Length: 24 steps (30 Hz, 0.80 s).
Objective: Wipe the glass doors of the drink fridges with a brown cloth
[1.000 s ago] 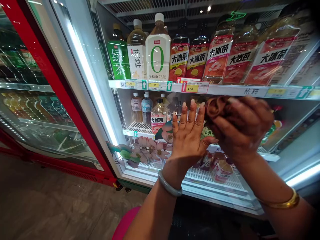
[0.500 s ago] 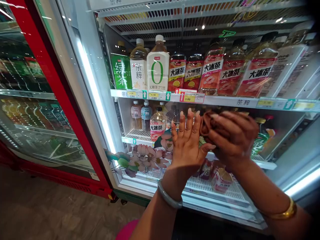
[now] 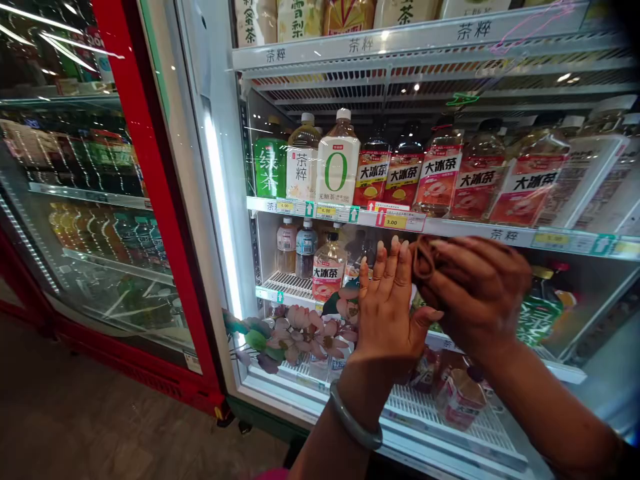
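Note:
My left hand (image 3: 387, 317) lies flat against the clear glass door of a drinks fridge, fingers stretched upward and thumb out to the side; a grey bangle (image 3: 354, 420) circles its wrist. Just right of it, my right hand (image 3: 483, 290) grips a bunched brown cloth (image 3: 424, 262) at the glass. Part of the cloth is hidden under the fingers. A pink flower decal (image 3: 295, 330) spreads across the pane left of my left hand. Behind the glass, bottles of tea (image 3: 337, 167) line the shelf above my hands.
A second fridge with a red frame (image 3: 155, 200) stands to the left. Lower shelves hold small bottles (image 3: 306, 250), a tea bottle with a pink label (image 3: 327, 273) and a carton-like pack (image 3: 461, 399). Grey floor (image 3: 100, 413) shows at lower left.
The view has shifted up and left, so the shelves and red frame sit lower and farther right. My left hand stays flat; my right hand keeps the cloth beside it.

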Motion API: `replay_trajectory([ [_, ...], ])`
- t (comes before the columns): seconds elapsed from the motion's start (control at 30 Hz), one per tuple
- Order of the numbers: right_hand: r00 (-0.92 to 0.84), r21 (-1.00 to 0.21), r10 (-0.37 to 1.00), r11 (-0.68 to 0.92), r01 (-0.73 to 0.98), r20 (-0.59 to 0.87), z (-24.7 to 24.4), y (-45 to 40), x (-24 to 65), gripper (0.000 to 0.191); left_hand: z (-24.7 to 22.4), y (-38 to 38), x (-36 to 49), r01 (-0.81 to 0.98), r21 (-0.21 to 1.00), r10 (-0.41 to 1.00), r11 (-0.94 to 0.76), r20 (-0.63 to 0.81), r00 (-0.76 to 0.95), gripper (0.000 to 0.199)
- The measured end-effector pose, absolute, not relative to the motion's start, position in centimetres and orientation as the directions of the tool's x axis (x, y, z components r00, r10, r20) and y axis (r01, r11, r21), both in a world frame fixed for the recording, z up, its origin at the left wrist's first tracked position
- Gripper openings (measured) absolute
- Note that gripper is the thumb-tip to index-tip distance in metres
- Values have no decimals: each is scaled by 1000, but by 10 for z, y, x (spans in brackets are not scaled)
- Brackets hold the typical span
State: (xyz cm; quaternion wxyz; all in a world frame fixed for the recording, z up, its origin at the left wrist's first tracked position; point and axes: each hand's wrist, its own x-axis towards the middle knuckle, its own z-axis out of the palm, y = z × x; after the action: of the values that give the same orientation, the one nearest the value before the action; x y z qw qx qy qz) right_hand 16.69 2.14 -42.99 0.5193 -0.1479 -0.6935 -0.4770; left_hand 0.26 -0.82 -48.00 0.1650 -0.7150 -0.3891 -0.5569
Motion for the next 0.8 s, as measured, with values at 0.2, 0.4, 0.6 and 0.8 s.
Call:
replay_trajectory([
  [0.2, -173, 277, -244, 500, 820, 954, -440, 21, 173, 47, -474, -10, -16, 743, 165, 363, -649, 925, 111, 80],
  [0.4, -447, 474, -198, 568, 673, 872, -451, 13, 129, 22, -472, -13, -25, 729, 175, 332, -662, 940, 76, 82],
  [0.6, -309, 389, -242, 462, 797, 920, -391, 20, 119, 30, -464, -9, -65, 785, 217, 291, -580, 956, -49, 86],
  [0.8, -447, 452, -159, 569, 687, 880, -448, 6, 88, 21, -464, -10, -90, 774, 277, 370, -569, 927, -61, 79],
])
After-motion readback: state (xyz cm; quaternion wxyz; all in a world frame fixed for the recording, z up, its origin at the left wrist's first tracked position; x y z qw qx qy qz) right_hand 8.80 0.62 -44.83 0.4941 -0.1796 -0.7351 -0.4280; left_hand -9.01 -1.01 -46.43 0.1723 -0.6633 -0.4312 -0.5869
